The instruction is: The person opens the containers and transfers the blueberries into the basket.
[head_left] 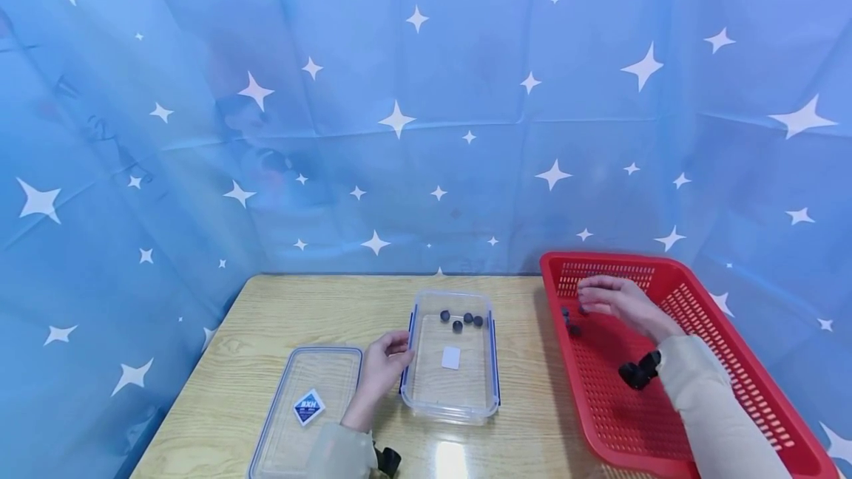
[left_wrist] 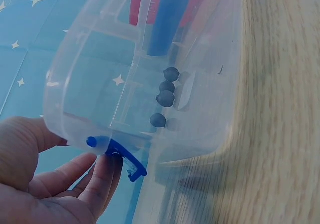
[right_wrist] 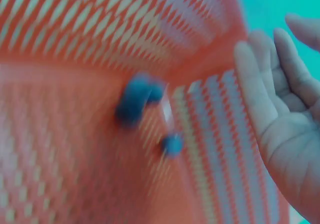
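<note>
The left hand [head_left: 384, 364] is held to the left side of the clear container [head_left: 426, 383], its thumb and fingers apart near a blue latch [left_wrist: 120, 156]; whether the rim is gripped cannot be told. The right hand [head_left: 622, 303] is held over the red basket [head_left: 612, 420], fingers extended, nothing grasped. Beneath it, several dark balls [head_left: 574, 330] are gathered near the basket's far left corner. Four more are seated in the container's far half, behind a white square [head_left: 450, 358]. Left of the container, a labelled lid [head_left: 326, 375] is laid on the wooden table [head_left: 526, 390].
</note>
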Available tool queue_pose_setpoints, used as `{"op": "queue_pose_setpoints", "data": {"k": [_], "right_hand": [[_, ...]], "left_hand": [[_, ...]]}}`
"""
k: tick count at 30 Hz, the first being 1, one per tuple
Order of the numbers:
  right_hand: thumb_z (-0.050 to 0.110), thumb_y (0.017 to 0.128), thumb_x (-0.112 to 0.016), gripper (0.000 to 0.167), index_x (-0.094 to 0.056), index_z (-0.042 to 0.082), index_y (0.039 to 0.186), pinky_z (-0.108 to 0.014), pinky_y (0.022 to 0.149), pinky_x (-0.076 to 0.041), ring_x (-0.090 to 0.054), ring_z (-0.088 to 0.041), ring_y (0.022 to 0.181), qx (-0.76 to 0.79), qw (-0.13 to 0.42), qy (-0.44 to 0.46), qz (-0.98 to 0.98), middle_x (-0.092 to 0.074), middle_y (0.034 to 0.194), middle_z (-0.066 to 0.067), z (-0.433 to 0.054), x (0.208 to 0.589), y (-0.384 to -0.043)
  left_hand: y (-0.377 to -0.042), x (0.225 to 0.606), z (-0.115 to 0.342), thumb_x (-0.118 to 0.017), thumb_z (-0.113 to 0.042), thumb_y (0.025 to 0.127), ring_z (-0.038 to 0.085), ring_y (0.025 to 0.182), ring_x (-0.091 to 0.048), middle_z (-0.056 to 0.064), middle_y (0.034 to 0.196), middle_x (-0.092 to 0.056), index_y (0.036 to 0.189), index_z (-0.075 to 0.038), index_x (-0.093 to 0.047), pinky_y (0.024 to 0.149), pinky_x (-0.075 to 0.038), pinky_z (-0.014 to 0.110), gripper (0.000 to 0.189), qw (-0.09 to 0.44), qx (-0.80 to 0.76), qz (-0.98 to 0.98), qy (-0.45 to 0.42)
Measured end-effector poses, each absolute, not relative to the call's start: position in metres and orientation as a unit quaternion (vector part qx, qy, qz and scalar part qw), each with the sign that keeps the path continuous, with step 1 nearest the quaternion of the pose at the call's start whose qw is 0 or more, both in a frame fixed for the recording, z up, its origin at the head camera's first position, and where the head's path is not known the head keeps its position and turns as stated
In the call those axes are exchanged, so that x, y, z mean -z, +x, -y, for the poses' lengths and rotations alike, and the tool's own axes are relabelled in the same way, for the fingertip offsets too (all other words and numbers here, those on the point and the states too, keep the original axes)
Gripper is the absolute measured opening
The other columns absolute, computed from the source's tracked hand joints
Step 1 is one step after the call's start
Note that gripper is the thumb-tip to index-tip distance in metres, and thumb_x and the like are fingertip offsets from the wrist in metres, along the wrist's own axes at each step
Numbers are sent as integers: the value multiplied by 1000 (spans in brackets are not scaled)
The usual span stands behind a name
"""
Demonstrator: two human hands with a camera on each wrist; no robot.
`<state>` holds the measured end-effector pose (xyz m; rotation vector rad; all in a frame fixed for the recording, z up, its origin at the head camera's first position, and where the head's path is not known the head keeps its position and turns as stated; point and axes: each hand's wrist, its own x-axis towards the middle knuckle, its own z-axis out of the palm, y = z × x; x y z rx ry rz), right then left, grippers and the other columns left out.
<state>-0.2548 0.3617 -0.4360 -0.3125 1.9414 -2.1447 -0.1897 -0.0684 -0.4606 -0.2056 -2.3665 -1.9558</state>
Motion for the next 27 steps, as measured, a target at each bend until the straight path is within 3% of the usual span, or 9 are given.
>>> {"op": "queue_pose_setpoints", "data": {"k": [7,13,16,21,27], "right_hand": [[-1,93,-53,22,-57,-9,113,-31,83,-53,-66,-15,92,724,81,-128,-673,-67,101,-8,-331,412,-262],[11,92,-60,42,-47,-15,122,-34,88,-51,-66,-16,95,678,84,-95,-724,-65,106,-9,-309,400,-264],[15,91,-62,45,-47,-13,123,-35,89,-50,-66,-14,93,658,83,-89,-743,-65,105,-5,-300,396,-264],[16,90,-63,32,-56,-3,114,-31,87,-52,-65,-12,90,646,73,-95,-754,-65,99,-1,-283,394,-267],[16,89,-65,35,-56,-7,114,-28,85,-53,-65,-13,89,649,67,-110,-750,-64,99,-5,-257,393,-271]], "left_hand": [[-189,460,69,-59,12,80,46,93,-57,37,102,-58,107,23,-54,79,-53,43,29,32,636,768,-72],[-189,459,69,-59,12,80,45,93,-58,37,103,-57,107,23,-54,79,-54,41,30,30,634,770,-72],[-189,459,69,-59,12,80,45,93,-58,37,103,-57,107,23,-54,80,-53,42,29,29,635,769,-72],[-189,458,68,-58,12,81,45,94,-58,37,103,-57,108,23,-54,81,-52,43,29,28,634,769,-70],[-187,456,68,-58,12,81,46,94,-58,37,104,-57,107,23,-54,80,-53,43,29,31,631,773,-68]]}}
